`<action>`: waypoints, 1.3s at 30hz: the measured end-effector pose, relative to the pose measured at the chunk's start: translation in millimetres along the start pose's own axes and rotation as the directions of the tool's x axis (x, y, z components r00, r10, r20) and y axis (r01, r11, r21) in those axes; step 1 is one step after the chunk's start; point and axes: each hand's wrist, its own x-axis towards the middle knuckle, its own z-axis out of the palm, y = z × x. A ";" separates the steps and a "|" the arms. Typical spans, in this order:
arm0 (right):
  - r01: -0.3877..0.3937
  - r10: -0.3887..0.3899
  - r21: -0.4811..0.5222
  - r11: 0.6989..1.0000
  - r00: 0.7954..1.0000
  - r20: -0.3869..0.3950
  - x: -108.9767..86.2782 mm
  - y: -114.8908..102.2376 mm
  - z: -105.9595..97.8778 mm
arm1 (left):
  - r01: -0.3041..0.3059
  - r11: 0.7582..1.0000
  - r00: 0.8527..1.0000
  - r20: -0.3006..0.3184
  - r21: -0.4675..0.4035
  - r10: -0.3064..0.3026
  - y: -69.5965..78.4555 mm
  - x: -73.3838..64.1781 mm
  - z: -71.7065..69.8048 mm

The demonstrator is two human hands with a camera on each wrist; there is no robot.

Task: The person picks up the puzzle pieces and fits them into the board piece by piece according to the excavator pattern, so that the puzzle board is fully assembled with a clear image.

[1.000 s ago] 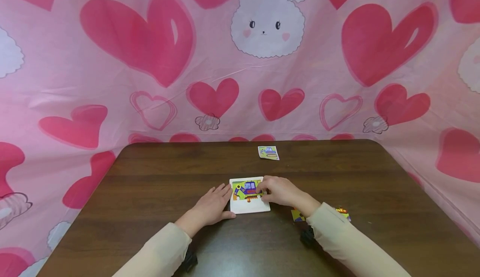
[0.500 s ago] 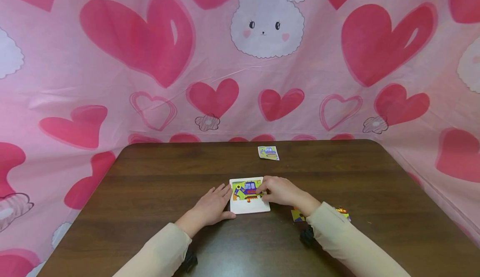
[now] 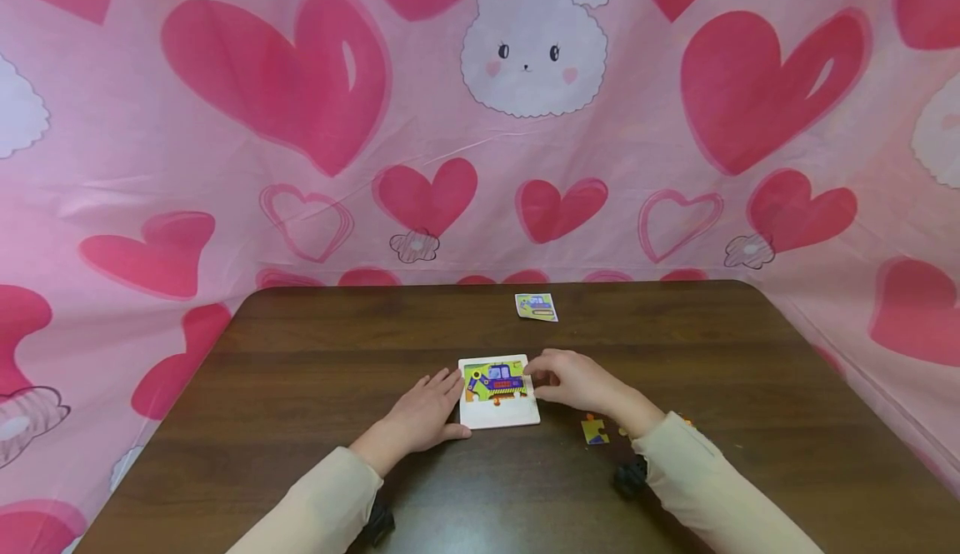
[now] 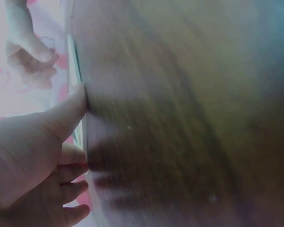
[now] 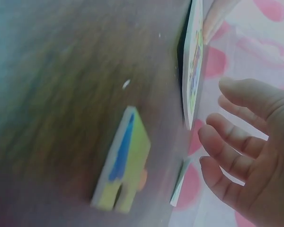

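Observation:
A white puzzle tray (image 3: 498, 417) lies on the table, its upper part filled by joined jigsaw pieces (image 3: 501, 381) that show a purple digger. The lower part of the tray is bare white. Along the left edge my left hand (image 3: 423, 411) rests with fingers extended and the thumb at the near corner; in the left wrist view thumb and fingertips touch the rim. My right hand (image 3: 576, 381) hovers just off the tray's right edge. In the right wrist view its loosely bent fingers (image 5: 227, 142) hold nothing. A loose yellow-green jigsaw piece (image 3: 595, 431) with a blue corner lies below the right hand.
More loose pieces (image 3: 686, 421) lie partly hidden behind the right forearm. Farther back on the brown table (image 3: 360, 321) is a small picture card (image 3: 536, 307) with a digger on it. A pink heart-patterned cloth (image 3: 450, 129) hangs behind the table.
My right hand has drawn back to the right from the tray, and its fingertips no longer cover the joined pieces. The loose yellow-green piece shows more fully. My left hand has not moved.

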 end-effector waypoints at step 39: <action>-0.073 0.074 -0.026 0.997 0.997 0.020 -92.2 25.6 -6.8 | -0.005 1.000 1.000 0.001 0.004 0.005 -0.6 -0.1 -1.8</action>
